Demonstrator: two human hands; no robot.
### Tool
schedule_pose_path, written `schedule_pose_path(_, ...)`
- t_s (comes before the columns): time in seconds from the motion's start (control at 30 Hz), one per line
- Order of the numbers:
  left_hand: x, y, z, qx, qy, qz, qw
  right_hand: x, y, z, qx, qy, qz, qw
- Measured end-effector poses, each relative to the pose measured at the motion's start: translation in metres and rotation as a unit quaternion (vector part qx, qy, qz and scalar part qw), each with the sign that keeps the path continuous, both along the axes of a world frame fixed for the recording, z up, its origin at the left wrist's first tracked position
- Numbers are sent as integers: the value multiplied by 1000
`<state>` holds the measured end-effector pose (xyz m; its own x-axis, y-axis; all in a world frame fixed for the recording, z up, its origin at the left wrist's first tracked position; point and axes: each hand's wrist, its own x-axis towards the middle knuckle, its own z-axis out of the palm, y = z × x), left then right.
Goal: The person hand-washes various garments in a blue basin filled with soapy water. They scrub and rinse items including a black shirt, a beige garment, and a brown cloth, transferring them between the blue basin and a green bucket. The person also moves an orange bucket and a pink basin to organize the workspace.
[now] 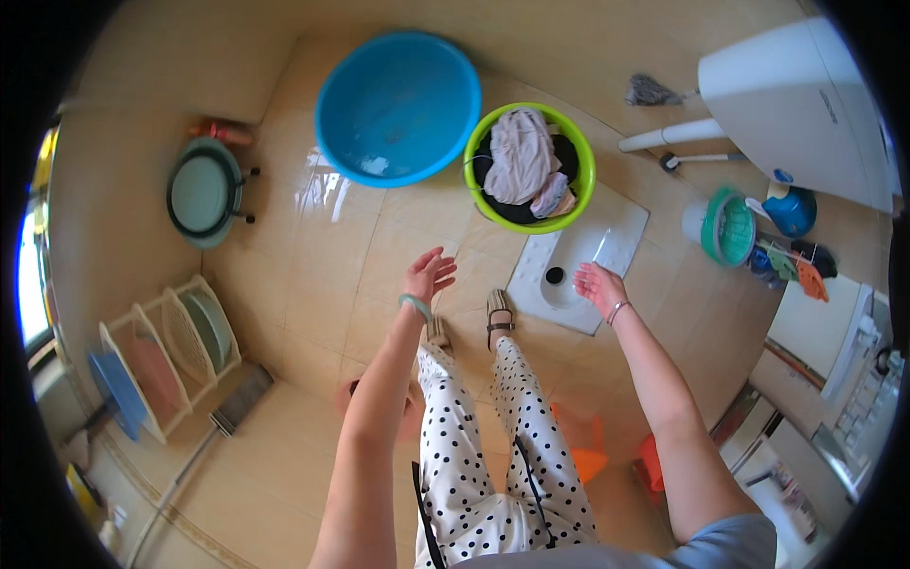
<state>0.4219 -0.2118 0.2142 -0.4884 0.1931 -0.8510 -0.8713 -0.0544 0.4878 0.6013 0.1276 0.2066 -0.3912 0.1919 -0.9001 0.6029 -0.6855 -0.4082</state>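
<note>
My left hand [429,275], with a pale green bangle at the wrist, hangs in the air with its fingers apart and nothing in it. Fingers spread, my right hand [600,288] is also bare, held above the edge of the white squat toilet [616,237]. Ahead of both hands stands a lime-green basin [587,180]. Inside it lie a pale pink-grey cloth [519,156], a small patterned cloth [553,194] and dark fabric. To its left is a large blue basin [403,114] with a wet-looking bottom. Neither hand touches a basin.
At left stand a cream rack [142,360] holding several basins, a squeegee mop [242,398] and stacked basins [201,190] by the wall. On the right are a white water tank [787,95], a pipe [668,135], a brush [701,159] and a green basket [728,228]. Orange objects [578,441] lie behind my legs.
</note>
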Motion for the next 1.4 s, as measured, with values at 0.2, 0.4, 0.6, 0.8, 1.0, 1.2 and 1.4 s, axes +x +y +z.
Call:
schedule_pose_path(0.2,-63,104,-63,-72,-18,-42,996,-30,37,-35,18,-5,-92,996)
schedule_pose_path(0.4,-125,158,-124,-167,110,-175,964,-74,53,-72,56,-35,-158,985)
schedule_pose_path(0.6,-122,203,-104,-258,281,-370,847,-116,66,-110,110,-72,-119,984)
schedule_pose_path(0.8,-200,177,-112,-297,307,-419,801,-101,65,-168,139,-36,-116,983)
schedule_pose_path(1.0,-244,150,-172,-265,159,-398,864,-118,45,-183,250,-82,-102,959)
schedule_pose_path(1.2,-234,168,-152,-408,358,-469,696,-129,58,-161,267,-164,3,950)
schedule_pose_path(1.4,-233,198,-105,-346,266,-460,773,-113,58,-148,221,-148,-95,959)
